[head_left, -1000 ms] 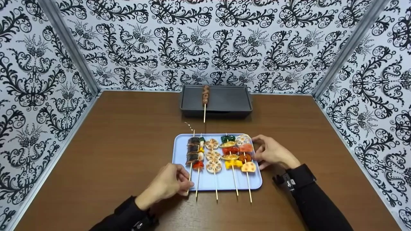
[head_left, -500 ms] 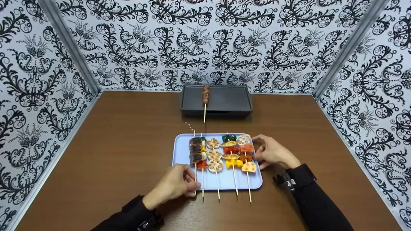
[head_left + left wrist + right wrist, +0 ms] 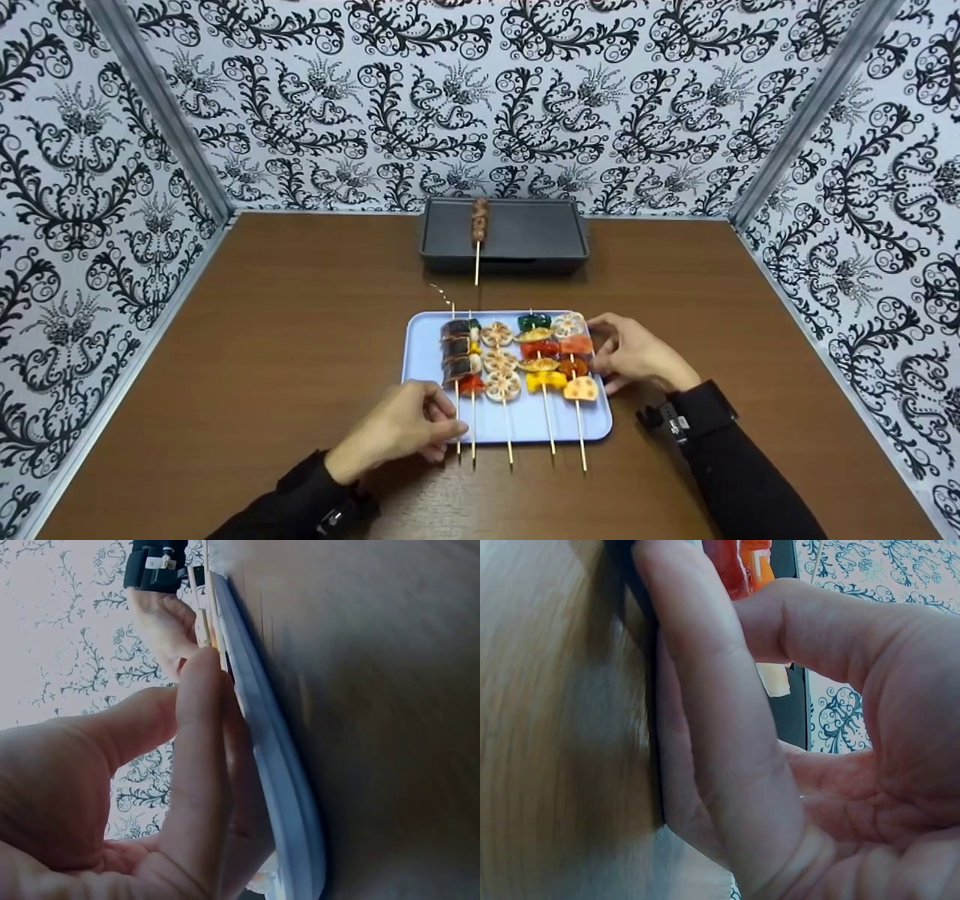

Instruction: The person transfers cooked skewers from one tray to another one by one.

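Fingers of the left hand [image 3: 401,427] are curled together at the near-left corner of the light blue tray [image 3: 420,352], thumb and fingertips pinching the bare stick of the leftmost skewer [image 3: 457,360], which carries dark rolled pieces. Head view: this skewer lies on the tray, its stick reaching past the near rim. The right hand [image 3: 637,352] rests at the tray's right edge, fingers bent and touching the rim beside the rightmost skewer [image 3: 576,367]; thumb and forefinger sit close to the food, but a pinch cannot be confirmed from this view. Between these lie further skewers, including a lotus-root skewer [image 3: 499,364] and a pepper skewer [image 3: 538,356]. The tray sits on a brown table [image 3: 285,322]. At the far edge stands a dark grey baking pan [image 3: 540,232] with one meat skewer [image 3: 478,221] lying across it, stick pointing toward the person. Patterned wall panels [image 3: 112,150] enclose the table.

Left wrist view: left hand [image 3: 112,787] fills the frame, fingers [image 3: 199,765] pressed together against the tray's rim [image 3: 277,757]. The pinched stick is hidden behind the fingers. The right hand [image 3: 161,615] shows at the far end.

Right wrist view: right hand [image 3: 795,750] has its fingers [image 3: 697,690] held together, laid along the tray's edge, the thumb arched above. Orange and red food pieces [image 3: 739,566] show beyond the fingertips.
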The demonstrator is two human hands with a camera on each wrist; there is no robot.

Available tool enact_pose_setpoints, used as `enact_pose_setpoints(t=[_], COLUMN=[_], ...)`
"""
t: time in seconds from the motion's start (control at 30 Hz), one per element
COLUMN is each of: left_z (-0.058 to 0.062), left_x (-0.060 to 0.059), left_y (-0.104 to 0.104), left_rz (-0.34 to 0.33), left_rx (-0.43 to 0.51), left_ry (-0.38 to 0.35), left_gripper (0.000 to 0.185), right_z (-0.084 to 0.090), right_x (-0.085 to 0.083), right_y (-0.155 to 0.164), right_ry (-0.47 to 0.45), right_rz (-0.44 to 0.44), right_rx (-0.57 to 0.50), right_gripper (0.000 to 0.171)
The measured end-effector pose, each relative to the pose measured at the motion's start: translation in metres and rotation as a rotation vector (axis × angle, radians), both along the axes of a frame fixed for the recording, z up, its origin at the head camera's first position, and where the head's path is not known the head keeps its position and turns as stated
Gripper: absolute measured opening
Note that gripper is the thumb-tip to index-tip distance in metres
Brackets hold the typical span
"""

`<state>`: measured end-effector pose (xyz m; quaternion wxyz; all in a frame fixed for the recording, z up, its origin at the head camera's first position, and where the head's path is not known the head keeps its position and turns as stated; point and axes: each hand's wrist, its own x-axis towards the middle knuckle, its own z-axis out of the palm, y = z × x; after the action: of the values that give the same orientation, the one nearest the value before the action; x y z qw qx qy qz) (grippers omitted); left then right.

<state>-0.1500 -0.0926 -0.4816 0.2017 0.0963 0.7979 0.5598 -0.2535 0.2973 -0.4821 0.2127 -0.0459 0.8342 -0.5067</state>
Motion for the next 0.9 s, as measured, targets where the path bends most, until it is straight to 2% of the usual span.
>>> enact_pose_setpoints(t=[0.1, 0.27, 0.5, 0.63, 0.9], left_z=[0.003, 0.01, 0.02, 0.025, 0.042], left_x=[-0.003, -0.01, -0.025, -0.033, -0.051], left_y=[-0.002, -0.007, -0.011, -0.011, -0.008], left_rz=[-0.007, -0.008, 0.046, 0.09, 0.173], left_rx=[-0.053, -0.171, -0.31, -0.318, -0.316], left_ry=[0.036, 0.162, 0.352, 0.412, 0.475], left_gripper=[0.034, 0.037, 0.04, 0.044, 0.058], right_z=[0.0, 0.0, -0.002, -0.001, -0.002], right_x=[-0.001, -0.002, -0.004, -0.003, 0.0], right_y=[0.0, 0.0, -0.001, -0.002, -0.002], right_ry=[-0.001, 0.002, 0.004, 0.009, 0.011], right_rz=[-0.012, -0.015, -0.006, -0.005, -0.01], right_rx=[0.003, -0.001, -0.003, 0.005, -0.004], right_gripper=[0.076, 0.076, 0.076, 0.075, 0.076])
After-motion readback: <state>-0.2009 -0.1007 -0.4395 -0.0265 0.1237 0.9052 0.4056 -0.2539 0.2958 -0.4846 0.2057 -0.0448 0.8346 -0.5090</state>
